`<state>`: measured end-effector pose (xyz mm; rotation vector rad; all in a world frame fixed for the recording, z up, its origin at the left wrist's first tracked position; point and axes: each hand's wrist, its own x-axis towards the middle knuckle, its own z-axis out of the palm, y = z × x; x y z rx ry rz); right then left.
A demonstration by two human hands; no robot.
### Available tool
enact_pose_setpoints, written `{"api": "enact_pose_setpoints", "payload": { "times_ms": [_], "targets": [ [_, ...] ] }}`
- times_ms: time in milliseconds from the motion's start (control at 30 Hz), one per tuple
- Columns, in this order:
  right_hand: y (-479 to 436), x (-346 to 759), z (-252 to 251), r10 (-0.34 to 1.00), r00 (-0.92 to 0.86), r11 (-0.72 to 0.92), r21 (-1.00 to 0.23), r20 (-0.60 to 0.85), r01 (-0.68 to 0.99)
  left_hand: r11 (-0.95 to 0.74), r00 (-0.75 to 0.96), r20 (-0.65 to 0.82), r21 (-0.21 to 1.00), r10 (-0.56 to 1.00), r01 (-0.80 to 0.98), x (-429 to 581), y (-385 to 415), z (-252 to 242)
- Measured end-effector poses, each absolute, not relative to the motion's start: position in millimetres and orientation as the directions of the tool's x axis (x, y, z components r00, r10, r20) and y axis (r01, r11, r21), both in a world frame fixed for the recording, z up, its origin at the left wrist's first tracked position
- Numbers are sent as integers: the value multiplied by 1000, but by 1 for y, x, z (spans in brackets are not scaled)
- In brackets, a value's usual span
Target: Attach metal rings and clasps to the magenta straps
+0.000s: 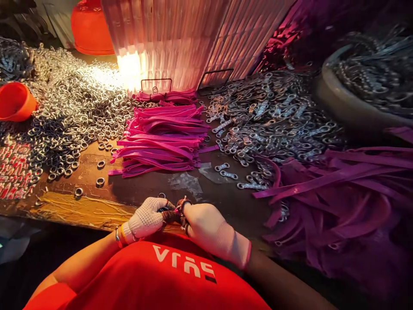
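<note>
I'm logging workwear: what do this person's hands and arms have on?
The left hand wears a pale, dotted, dark-fingered glove, with a bracelet at the wrist. The right hand wears a pale glove with a pink-edged cuff. The left sleeve is red.

left hand (149, 215) beside right hand (206, 221) | pink straps (164, 144) stacked | rings (93, 107) heaped

Bench (142, 185) layout, remote view.
I log strap stack (164, 144) mid-bench; ring heap (93, 101) left of it; link pile (277, 118) right; loose straps (338, 202) nearer, far right; tub (335, 97) behind these.
</note>
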<state>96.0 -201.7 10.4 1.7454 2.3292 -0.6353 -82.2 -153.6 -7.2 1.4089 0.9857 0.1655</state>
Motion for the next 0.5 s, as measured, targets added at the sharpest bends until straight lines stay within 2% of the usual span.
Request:
{"api": "enact_pose_setpoints", "payload": {
  "times_ms": [133, 233, 333, 400, 500],
  "targets": [
    [-206, 92, 4, 848, -413, 375, -174, -332, 911, 251, 618, -501, 857, 606, 450, -78, -153, -6],
    [-209, 99, -1, 846, -448, 416, -170, -288, 893, 57, 707, -474, 848, 525, 527, -83, -138, 10],
    [-217, 113, -10, 893, -408, 380, -165, -190, 910, -169, 763, -497, 782, 413, 600, -103, -109, 30],
    [-223, 123, -16, 932, -329, 308, -149, -151, 940, -221, 741, -561, 721, 370, 656, -123, -89, 40],
    [-228, 141, -23, 940, -300, 280, -135, -160, 951, -287, 667, -598, 610, 445, 739, -147, -70, 48]
  ]
}}
